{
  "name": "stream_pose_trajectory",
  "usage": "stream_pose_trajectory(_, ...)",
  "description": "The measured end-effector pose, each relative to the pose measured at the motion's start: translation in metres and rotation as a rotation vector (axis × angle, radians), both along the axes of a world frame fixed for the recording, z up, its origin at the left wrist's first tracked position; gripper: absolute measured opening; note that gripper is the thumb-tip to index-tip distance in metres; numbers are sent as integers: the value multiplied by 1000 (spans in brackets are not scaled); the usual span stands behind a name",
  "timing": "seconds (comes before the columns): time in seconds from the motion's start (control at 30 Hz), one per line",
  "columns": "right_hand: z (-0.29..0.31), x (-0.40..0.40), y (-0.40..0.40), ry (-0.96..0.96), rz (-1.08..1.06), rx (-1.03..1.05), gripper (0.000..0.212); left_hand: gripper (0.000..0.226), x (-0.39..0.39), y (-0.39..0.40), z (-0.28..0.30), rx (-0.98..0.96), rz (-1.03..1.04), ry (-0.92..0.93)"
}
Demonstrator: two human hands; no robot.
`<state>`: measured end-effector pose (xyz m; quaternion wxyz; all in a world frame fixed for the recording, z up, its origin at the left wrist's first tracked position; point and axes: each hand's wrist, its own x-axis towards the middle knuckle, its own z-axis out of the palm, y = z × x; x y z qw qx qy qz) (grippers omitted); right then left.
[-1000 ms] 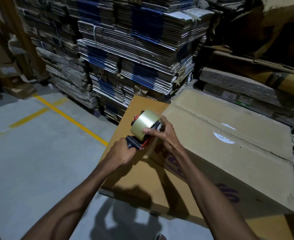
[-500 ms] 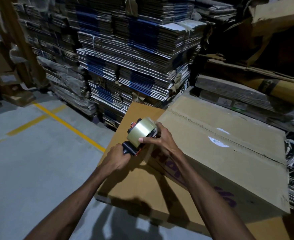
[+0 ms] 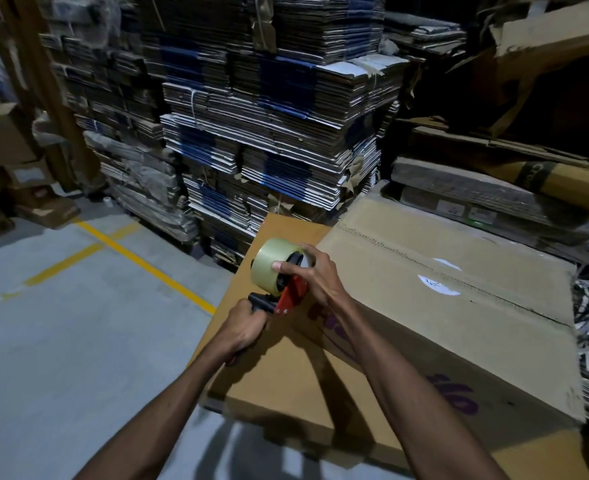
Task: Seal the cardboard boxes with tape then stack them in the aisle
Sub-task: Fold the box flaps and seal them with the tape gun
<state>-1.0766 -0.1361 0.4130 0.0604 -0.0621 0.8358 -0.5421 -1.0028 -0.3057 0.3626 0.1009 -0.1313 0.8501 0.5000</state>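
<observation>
A large cardboard box (image 3: 459,323) with purple lettering on its side lies on a flat, lower cardboard box (image 3: 286,386). Its top flaps meet in a seam running away to the right, with a white label on it. A tape dispenser (image 3: 279,275) with a red frame, black handle and a clear tape roll is held at the box's near left corner. My left hand (image 3: 246,327) grips the black handle from below. My right hand (image 3: 312,271) holds the roll, thumb pressed on the tape's outer face.
Tall piles of flattened cartons (image 3: 269,133) stand behind the boxes. More flattened cardboard (image 3: 494,199) lies to the right. Grey floor (image 3: 61,341) with yellow lines (image 3: 147,265) spreads to the left, and loose boxes (image 3: 5,161) stand at the far left.
Both hands have tilted the dispenser so its red frame faces me, and the roll sits a little higher. The camera has shifted slightly. The boxes have not moved.
</observation>
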Motion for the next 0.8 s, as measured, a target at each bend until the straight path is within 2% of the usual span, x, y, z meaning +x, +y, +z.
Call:
stream_pose_trajectory(0.13, -14, -2, 7, -56, -38, -97, 121, 22, -1, -1, 5, -55, -19, -1)
stream_pose_trajectory(0.2, -21, -3, 14, -57, -43, -122, 100, 15, -5, -3, 9, -94, -34, 9)
stream_pose_trajectory(0.27, -16, 0, 20, -35, -34, -128, 65, 16, -12, -7, 12, -146, -72, 24)
stream_pose_trajectory(0.33, -15, -1, 25, -40, -3, -163, 56, 17, -14, -10, 13, -184, -105, 36)
stream_pose_trajectory(0.4, -16, -3, 25, -53, 33, -177, 62, 16, -14, -12, 14, -231, -115, 38)
stream_pose_trajectory(0.47, -17, -2, 21, -54, 50, -129, 76, 13, -15, -17, 11, -239, -126, 16)
stream_pose_trajectory(0.53, -16, 2, 16, -42, 31, 24, 101, 12, -14, -21, 6, -205, -132, -27)
stream_pose_trajectory(0.6, -17, 7, 11, -11, 16, 149, 116, 13, -7, -21, -5, -235, -116, -29)
stream_pose_trajectory(0.67, -17, 8, 8, 11, 54, 236, 115, 20, -3, -21, -14, -257, -85, -6)
stream_pose_trajectory(0.73, -13, 8, 7, 9, 80, 282, 112, 11, -2, -27, -22, -201, -85, -44)
stream_pose_trajectory(0.8, -10, 9, 13, -51, 83, 214, 109, 20, -4, -39, -30, -155, -94, -91)
